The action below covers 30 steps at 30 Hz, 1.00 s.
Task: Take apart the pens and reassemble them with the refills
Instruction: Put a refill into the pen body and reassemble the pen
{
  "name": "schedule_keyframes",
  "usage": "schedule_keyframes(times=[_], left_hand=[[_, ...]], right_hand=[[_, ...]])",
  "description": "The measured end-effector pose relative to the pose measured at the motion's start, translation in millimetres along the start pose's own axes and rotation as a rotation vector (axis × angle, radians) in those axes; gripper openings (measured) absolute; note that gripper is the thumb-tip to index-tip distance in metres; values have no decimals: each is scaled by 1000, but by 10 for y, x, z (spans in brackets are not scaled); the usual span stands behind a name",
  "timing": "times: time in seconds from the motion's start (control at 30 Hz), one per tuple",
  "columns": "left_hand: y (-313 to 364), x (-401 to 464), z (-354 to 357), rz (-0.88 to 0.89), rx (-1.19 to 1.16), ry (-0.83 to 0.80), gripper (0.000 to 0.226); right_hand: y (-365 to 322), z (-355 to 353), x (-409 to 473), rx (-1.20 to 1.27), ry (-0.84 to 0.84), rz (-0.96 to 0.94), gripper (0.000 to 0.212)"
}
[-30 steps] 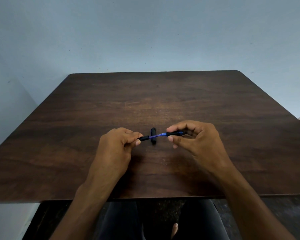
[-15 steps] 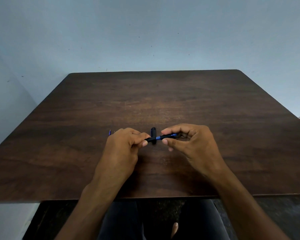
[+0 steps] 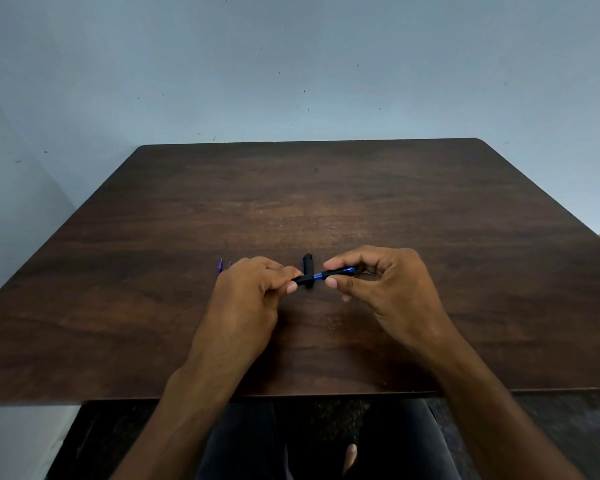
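Pen: slim, black at its left end, blue toward the right, held level just above the dark wooden worktop. Left hand fingers pinch the black end; right hand fingers pinch the blue part. Black cap: lying behind the pen. Two blue refill tips: showing beyond the left hand.

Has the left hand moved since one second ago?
Yes. The left hand shifted right, toward the black cap lying on the table, closing the gap with the right hand.
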<state>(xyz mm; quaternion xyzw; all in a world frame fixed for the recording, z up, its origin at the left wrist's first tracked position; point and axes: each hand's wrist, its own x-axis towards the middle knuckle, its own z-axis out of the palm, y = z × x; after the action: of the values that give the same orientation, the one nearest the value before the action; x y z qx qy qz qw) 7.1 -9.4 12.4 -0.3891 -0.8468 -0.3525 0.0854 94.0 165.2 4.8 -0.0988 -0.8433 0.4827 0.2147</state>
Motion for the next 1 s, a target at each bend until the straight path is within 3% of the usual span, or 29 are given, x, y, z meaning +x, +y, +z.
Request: schedule_keyframes(times=[0.5, 0.77, 0.87, 1.0], left_hand=[[22, 15, -7, 51, -9, 12, 17], [-11, 5, 9, 61, 10, 30, 17], [-69, 8, -8, 51, 23, 52, 17], [-74, 15, -33, 49, 48, 44, 17]], right_hand=[[1, 9, 20, 42, -24, 56, 9], [-7, 2, 38, 32, -37, 104, 28], [-2, -53, 6, 163, -52, 82, 38], [36, -81, 8, 172, -11, 72, 17]])
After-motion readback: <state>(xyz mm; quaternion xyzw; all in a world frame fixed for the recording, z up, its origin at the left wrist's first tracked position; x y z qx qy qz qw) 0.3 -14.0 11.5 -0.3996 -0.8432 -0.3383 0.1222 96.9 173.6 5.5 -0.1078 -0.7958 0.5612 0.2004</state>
